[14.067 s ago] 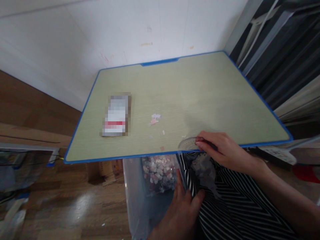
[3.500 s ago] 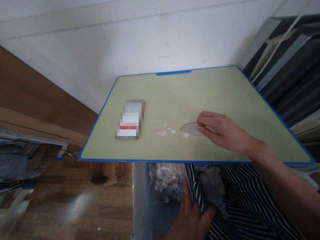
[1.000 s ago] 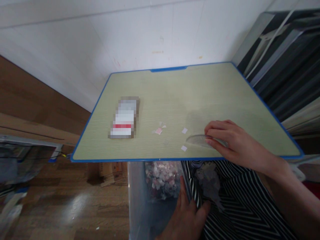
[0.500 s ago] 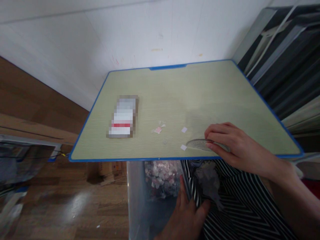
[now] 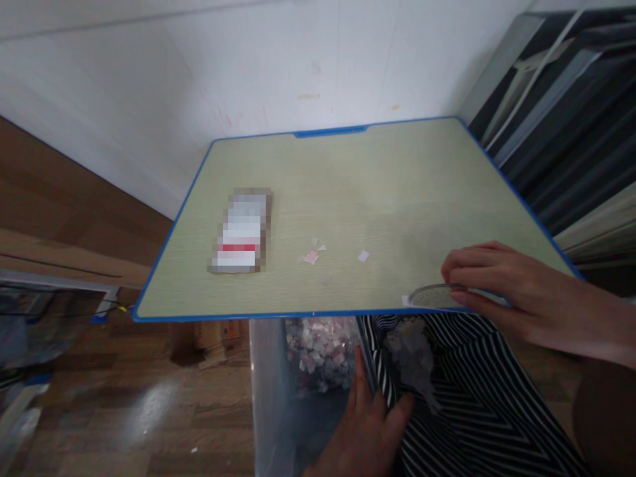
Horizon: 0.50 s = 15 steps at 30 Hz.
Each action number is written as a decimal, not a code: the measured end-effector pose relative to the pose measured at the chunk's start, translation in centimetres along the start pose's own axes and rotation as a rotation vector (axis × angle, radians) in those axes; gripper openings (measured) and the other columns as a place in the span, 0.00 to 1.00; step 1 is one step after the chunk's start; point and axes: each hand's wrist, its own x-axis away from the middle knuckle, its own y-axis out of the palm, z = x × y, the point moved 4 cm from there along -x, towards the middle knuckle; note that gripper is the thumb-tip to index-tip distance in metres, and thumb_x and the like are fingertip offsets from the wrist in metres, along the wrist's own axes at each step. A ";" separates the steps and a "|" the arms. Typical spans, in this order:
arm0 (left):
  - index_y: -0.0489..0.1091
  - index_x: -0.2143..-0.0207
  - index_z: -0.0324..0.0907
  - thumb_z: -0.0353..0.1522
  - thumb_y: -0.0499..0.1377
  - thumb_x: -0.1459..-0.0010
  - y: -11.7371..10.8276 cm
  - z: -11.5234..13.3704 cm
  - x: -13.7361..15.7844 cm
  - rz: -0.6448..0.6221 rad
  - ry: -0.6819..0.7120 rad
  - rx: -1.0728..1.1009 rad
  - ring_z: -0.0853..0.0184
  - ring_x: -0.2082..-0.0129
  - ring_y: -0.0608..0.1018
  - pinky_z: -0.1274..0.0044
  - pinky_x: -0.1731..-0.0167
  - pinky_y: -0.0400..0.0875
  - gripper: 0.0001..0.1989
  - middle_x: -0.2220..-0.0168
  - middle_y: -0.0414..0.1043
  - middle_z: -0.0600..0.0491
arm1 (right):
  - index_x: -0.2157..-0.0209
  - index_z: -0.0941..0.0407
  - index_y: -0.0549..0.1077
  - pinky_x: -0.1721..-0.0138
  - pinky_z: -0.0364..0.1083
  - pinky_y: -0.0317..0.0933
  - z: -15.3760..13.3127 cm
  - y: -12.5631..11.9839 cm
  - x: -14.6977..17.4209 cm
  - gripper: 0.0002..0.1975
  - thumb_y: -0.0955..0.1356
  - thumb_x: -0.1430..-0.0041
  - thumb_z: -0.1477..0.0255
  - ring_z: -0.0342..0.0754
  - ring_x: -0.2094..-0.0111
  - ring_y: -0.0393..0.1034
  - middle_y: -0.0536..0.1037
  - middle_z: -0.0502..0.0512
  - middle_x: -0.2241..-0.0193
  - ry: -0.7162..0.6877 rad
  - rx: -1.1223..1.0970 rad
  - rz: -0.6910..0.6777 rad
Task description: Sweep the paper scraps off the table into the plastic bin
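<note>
My right hand (image 5: pixel 501 285) is closed on a clear, curved protractor (image 5: pixel 432 296), low over the near edge of the table (image 5: pixel 397 179). A small white paper piece (image 5: pixel 405 301) lies at the protractor's left tip. Another white square (image 5: pixel 364 256) is farther in, and several pink and white scraps (image 5: pixel 311 256) lie left of it. Below the table, my left hand (image 5: pixel 368 417) straddles the rim of a clear plastic bin (image 5: pixel 271 397), its fingers stretched and its thumb apart. Crumpled-looking paper bits (image 5: pixel 322 351) fill part of the bin.
A blurred-out flat rectangular object (image 5: pixel 241 232) lies on the table's left side. Striped cloth (image 5: pixel 477 397) with a grey print covers the lap. Behind stands a white wall (image 5: pixel 318 59); dark panels (image 5: pixel 571 112) lean at right. A cardboard box (image 5: pixel 213 338) sits beneath.
My right hand has moved right and slightly nearer with the protractor. One white paper piece has shifted right along the near edge with it. My left hand stays at the bin.
</note>
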 end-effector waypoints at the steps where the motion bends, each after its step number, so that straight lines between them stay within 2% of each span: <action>1: 0.55 0.44 0.37 0.24 0.57 0.38 0.0 0.0 0.0 0.011 0.002 -0.004 0.39 0.43 0.19 0.46 0.50 0.59 0.22 0.40 0.53 0.29 | 0.76 0.53 0.71 0.67 0.49 0.65 -0.1 0.1 0.0 0.17 0.59 0.36 0.65 0.47 0.71 0.71 0.75 0.53 0.73 -0.033 -0.015 -0.035; 4: 0.55 0.45 0.37 0.22 0.58 0.40 0.1 -0.1 0.0 0.029 0.012 -0.018 0.42 0.44 0.17 0.46 0.49 0.59 0.23 0.40 0.53 0.30 | 0.74 0.55 0.71 0.65 0.51 0.65 0.0 0.1 -0.1 0.17 0.57 0.35 0.69 0.49 0.69 0.71 0.75 0.56 0.71 -0.048 -0.027 -0.075; 9: 0.55 0.45 0.36 0.20 0.60 0.44 0.3 -0.3 0.0 -0.012 0.018 -0.009 0.41 0.45 0.15 0.45 0.50 0.58 0.26 0.40 0.53 0.29 | 0.74 0.56 0.71 0.64 0.52 0.63 0.4 0.5 0.2 0.16 0.58 0.36 0.70 0.49 0.70 0.69 0.74 0.55 0.71 -0.041 -0.058 -0.112; 15: 0.53 0.42 0.37 0.19 0.59 0.44 1.1 -0.6 0.4 0.008 0.033 -0.027 0.40 0.43 0.18 0.45 0.49 0.58 0.29 0.38 0.50 0.32 | 0.75 0.56 0.69 0.60 0.49 0.58 -0.9 2.7 -1.7 0.12 0.60 0.38 0.74 0.46 0.67 0.67 0.72 0.53 0.72 0.001 -0.049 -0.128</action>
